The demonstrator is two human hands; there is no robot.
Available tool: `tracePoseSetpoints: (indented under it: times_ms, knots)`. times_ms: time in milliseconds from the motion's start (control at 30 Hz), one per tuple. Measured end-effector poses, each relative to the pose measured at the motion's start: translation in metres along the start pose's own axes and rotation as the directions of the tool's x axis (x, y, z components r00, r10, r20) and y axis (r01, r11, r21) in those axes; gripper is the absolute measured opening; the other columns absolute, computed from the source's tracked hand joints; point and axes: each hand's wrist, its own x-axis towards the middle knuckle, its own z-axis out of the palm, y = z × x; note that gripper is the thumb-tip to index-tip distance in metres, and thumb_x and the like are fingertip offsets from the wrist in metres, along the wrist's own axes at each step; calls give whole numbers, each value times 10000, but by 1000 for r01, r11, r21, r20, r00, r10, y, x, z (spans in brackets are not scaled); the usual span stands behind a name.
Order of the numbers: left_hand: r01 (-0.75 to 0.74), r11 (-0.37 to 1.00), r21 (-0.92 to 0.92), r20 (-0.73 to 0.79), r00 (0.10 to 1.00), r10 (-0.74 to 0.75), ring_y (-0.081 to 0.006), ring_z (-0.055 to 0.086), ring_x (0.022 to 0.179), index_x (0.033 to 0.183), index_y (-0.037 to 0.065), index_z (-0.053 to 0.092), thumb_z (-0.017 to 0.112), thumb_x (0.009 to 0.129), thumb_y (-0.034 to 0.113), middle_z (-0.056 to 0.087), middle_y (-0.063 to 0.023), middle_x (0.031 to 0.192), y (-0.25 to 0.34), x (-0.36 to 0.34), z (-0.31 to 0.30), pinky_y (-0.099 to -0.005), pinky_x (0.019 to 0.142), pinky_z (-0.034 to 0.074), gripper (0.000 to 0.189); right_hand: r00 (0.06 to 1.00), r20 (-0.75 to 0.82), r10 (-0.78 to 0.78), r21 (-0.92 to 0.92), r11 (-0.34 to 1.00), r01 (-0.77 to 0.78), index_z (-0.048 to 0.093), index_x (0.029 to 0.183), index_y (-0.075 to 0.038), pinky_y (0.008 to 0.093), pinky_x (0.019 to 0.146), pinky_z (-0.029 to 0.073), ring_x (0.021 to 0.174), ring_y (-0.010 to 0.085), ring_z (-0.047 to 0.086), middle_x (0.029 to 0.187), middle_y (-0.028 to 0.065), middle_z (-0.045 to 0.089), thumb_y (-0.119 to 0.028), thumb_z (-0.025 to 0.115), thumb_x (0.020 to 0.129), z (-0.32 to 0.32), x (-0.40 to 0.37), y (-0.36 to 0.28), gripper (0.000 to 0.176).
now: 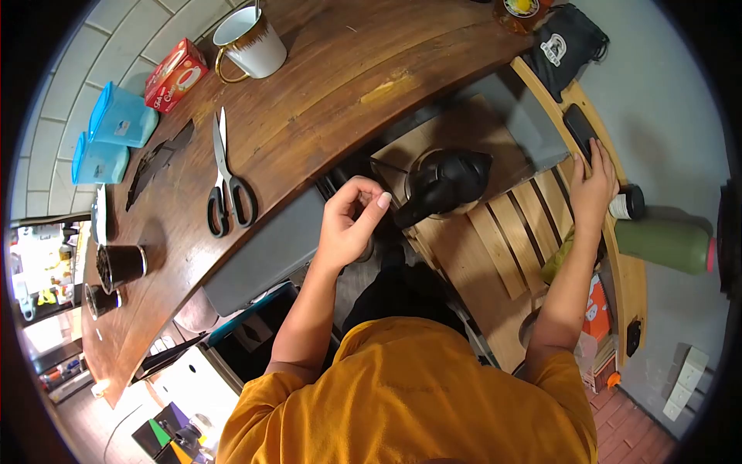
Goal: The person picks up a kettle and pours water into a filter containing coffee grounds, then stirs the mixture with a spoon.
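Note:
My left hand (352, 224) is above the gap between the wooden counter and the shelf unit, its fingers curled in and thumb bent toward them; nothing shows in it. My right hand (593, 185) reaches to the narrow wooden ledge at the right. Its thumb and fingers are on both sides of the lower end of a black phone (578, 127), which lies along the ledge. Just below that hand are a small jar with a black lid (632, 203) and a green bottle (666, 245). A black kettle (450, 182) stands between my hands.
On the curved wooden counter (325, 77) are scissors (224, 178), a white and gold mug (255, 48), a red box (176, 76), blue containers (124, 116) and dark-filled cups (121, 267). A black pouch (564, 48) lies at the ledge's top end. Wooden slats (506, 240) are below the kettle.

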Motion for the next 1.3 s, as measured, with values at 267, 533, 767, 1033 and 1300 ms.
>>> tracePoseSetpoints:
  times_ms: [267, 533, 767, 1033, 1300]
  knots:
    - [7, 999, -53, 76, 997, -3, -23, 414, 651, 865, 41, 542, 603, 892, 51, 485, 57, 735, -8, 26, -1, -187, 590, 337, 68, 997, 81, 3, 137, 990, -14, 597, 1175, -38, 401, 920, 428, 1067, 340, 566, 1181, 149, 600, -239, 585, 896, -7, 11, 11, 344]
    - [-5, 999, -41, 82, 997, 8, -26, 445, 668, 866, 42, 544, 608, 892, 60, 505, 53, 744, -1, 35, 7, -188, 610, 366, 72, 993, 107, -40, 169, 985, 22, 604, 1154, -14, 408, 934, 422, 1079, 363, 553, 1191, 196, 580, -231, 578, 901, -8, 28, 10, 335]
    - [10, 1000, -4, 53, 999, -9, -75, 470, 766, 878, 15, 555, 594, 888, 81, 534, -5, 861, 13, 19, 15, -219, 691, 387, 78, 996, 86, -29, 252, 968, 7, 626, 1126, -5, 408, 936, 430, 1086, 358, 554, 1169, 204, 593, -230, 592, 892, -6, 25, 14, 327]
    - [-2, 1000, 19, -34, 999, 2, -76, 481, 780, 883, 19, 557, 597, 885, 82, 540, -7, 870, 23, -7, 20, -215, 706, 384, 75, 998, -49, -45, 258, 964, 56, 659, 1045, -4, 406, 876, 464, 1011, 348, 593, 1091, 191, 630, -198, 611, 873, -1, 21, 17, 264]
    - [-54, 998, 36, -223, 973, 61, -26, 429, 677, 855, 31, 558, 602, 890, 74, 508, 47, 757, 34, -44, 21, -182, 607, 341, 71, 986, -163, -28, 421, 902, 95, 670, 924, 1, 356, 757, 502, 857, 291, 649, 926, 126, 685, -153, 655, 840, -36, 9, -3, 176]
